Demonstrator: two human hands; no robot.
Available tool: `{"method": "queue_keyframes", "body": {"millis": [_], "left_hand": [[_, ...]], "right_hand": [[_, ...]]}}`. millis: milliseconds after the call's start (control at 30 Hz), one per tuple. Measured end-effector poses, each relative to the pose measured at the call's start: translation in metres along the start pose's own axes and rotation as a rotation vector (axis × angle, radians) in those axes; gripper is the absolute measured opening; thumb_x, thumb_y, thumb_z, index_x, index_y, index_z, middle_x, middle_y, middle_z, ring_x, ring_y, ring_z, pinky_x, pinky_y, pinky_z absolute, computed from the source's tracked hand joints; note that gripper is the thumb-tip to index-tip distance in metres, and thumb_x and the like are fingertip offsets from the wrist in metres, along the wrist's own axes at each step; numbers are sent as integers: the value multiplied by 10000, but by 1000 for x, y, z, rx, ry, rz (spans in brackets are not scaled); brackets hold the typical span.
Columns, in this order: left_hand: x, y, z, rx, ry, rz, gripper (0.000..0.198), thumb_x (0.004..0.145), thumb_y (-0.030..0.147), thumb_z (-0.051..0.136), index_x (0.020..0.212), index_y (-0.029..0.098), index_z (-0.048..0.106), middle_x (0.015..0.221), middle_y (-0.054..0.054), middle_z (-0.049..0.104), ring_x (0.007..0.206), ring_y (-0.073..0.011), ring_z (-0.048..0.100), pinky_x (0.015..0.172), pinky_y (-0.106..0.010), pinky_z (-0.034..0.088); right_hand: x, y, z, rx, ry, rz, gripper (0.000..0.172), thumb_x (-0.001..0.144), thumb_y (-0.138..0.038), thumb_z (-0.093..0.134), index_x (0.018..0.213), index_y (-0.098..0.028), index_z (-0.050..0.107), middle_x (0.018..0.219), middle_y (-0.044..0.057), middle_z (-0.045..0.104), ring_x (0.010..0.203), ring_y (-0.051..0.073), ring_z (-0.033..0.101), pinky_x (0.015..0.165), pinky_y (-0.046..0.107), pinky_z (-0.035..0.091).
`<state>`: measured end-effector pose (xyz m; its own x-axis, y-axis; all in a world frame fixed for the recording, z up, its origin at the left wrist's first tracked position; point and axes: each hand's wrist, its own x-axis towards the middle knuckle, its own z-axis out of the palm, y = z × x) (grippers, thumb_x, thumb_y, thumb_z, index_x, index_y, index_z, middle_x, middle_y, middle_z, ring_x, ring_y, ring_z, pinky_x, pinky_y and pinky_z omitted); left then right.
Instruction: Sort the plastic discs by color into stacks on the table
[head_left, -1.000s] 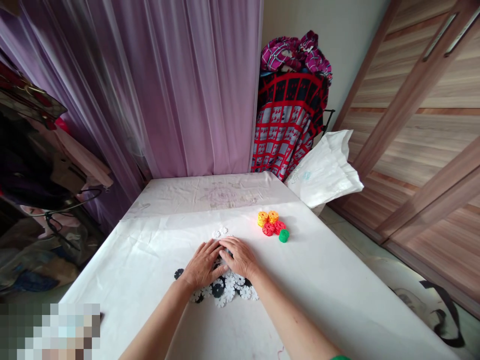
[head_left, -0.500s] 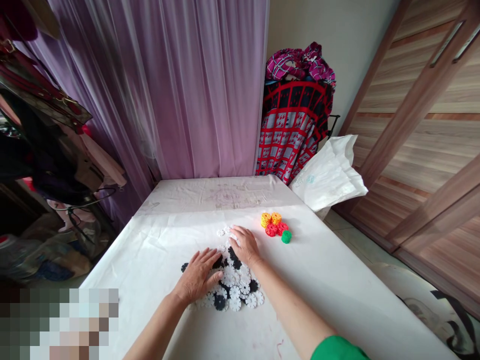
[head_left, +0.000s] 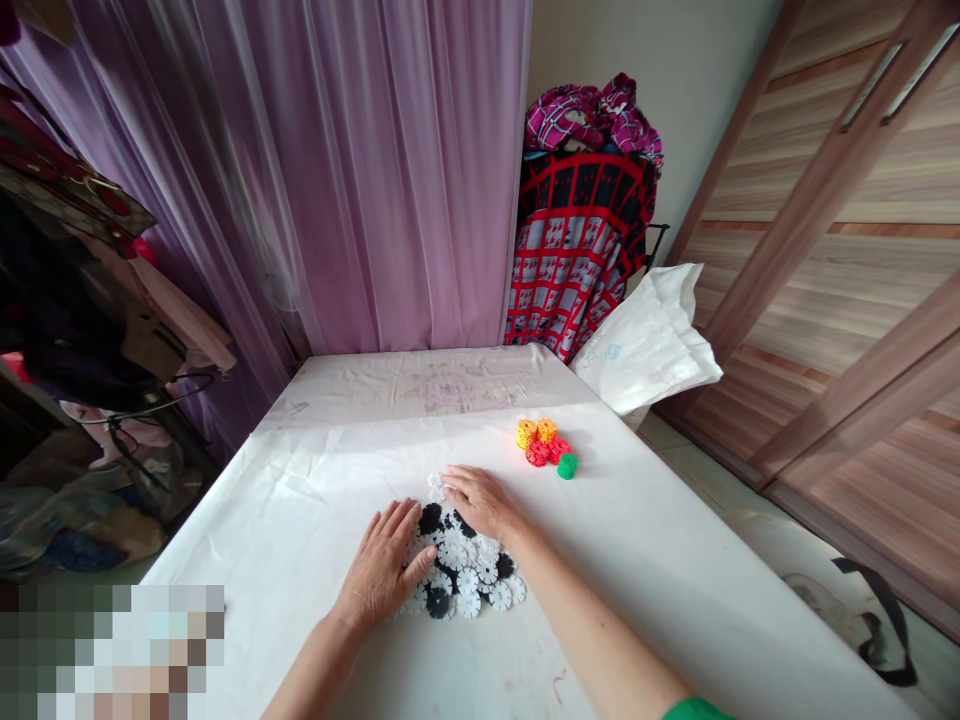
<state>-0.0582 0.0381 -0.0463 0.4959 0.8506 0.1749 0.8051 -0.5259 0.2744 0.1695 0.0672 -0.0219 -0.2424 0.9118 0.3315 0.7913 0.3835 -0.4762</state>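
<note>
A flat heap of interlocking black and white plastic snowflake discs (head_left: 466, 578) lies on a white sheet near the table's front. My left hand (head_left: 379, 565) rests palm down against the heap's left side, fingers spread, holding nothing. My right hand (head_left: 480, 500) lies on the heap's upper edge, and its fingertips touch a few small white discs (head_left: 436, 487). To the right stand short stacks of orange-yellow discs (head_left: 536, 432), red discs (head_left: 546, 453) and green discs (head_left: 568, 466), untouched by either hand.
The white-sheeted table (head_left: 315, 520) has edges running away to the left and right. A purple curtain (head_left: 375, 180), a red-and-black blanket (head_left: 576, 250) and a white bag (head_left: 645, 345) stand behind it. Wooden wardrobe doors (head_left: 832, 250) are on the right.
My hands have parted since the earliest frame, the left moving outward along the heap's side. My right hand has shifted left toward the white discs. The view has moved slightly.
</note>
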Motion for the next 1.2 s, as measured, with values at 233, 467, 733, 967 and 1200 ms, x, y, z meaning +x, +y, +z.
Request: {"method": "queue_keyframes", "body": {"millis": [233,467,733,967,1200], "left_hand": [[56,45,-19,-266,-26,-24,599,934,490,428,1463,210,443,1515,-107,476,1412,-265,419,1163,-467,358],[157,106,12,-397,-193,-36,1059,733,467,698,1565,152,123,1547,-195,403,1466,-299,322,1216,-563,135],[215,123,52,-397,-242,56,1330,606,629,759,1567,148,-24,1578,-231,326,1506,-344,195,1206,-587,28],[220,127,59,-359,-189,92,1316,615,568,785,1567,195,-44,1564,-198,369,1470,-325,296,1203,-594,21],[217,131,63,-326,-157,94,1204,684,507,748,1568,190,-6,1540,-179,418,1443,-306,352,1210,-581,15]], "right_hand": [[-53,101,-97,393,629,424,377,871,-501,545,1029,-216,736,1095,104,750,1046,267,689,962,428,528],[-32,182,-132,886,518,736,478,829,-547,591,1175,-222,642,1128,134,732,998,270,708,891,430,561],[27,194,-105,1027,316,592,630,916,-650,411,1315,-193,582,1166,122,721,1091,264,662,970,429,498],[26,191,-94,1027,210,532,746,864,-770,359,1236,-196,656,1097,93,738,1025,264,674,926,408,519],[22,184,-93,914,224,526,767,844,-801,330,1152,-203,698,1003,72,747,974,262,684,907,393,528]]}}
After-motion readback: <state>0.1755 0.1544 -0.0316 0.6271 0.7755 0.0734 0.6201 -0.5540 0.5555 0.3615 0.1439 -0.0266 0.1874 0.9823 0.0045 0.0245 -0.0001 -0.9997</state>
